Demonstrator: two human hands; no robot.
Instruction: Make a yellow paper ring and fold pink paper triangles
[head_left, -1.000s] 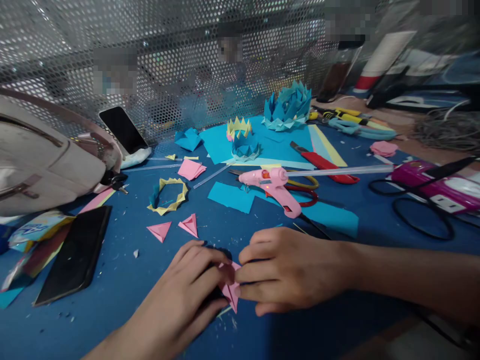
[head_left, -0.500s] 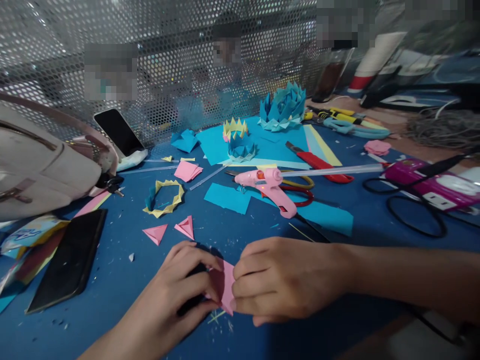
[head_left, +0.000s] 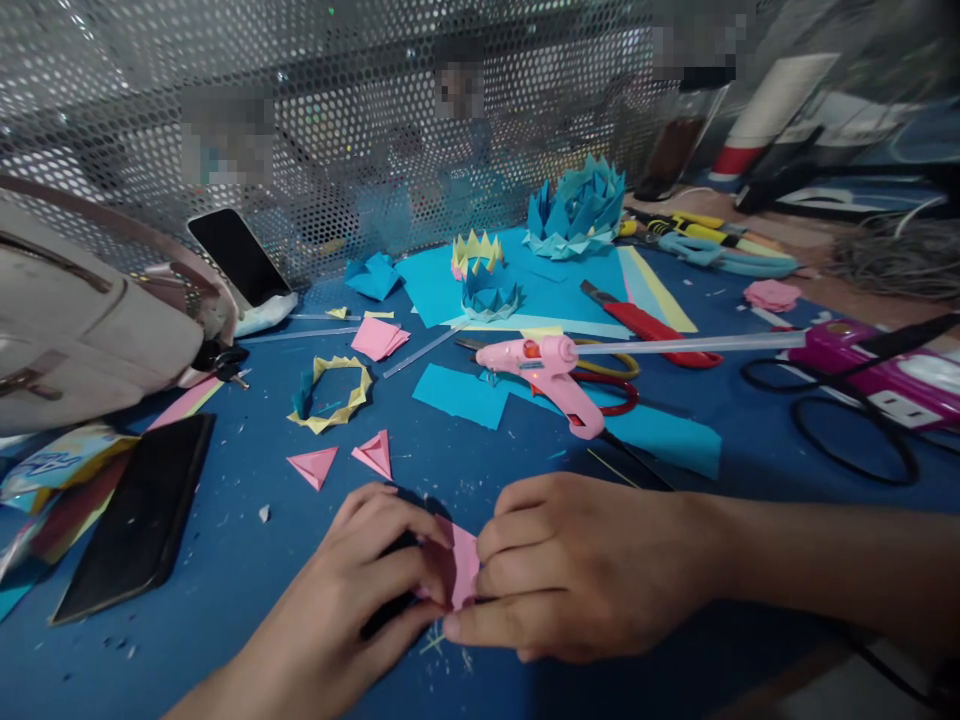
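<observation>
A small piece of pink paper lies between my hands near the front of the blue table. My left hand grips its left side with bent fingers and thumb. On its right side, my right hand has its fingers closed over the edge, hiding part of the sheet. Just beyond the left hand are two folded pink triangles. Farther back rest a ring of yellow and blue folded paper and a stack of pink paper squares.
A pink glue gun lies beyond my right hand, over scissors and blue paper strips. A blue paper lotus and a red utility knife sit farther back. At left are a phone and a bag.
My right hand's lower finger and thumb area has shifted left along the near edge of the pink paper. The left hand keeps its hold. The view has shifted slightly.
</observation>
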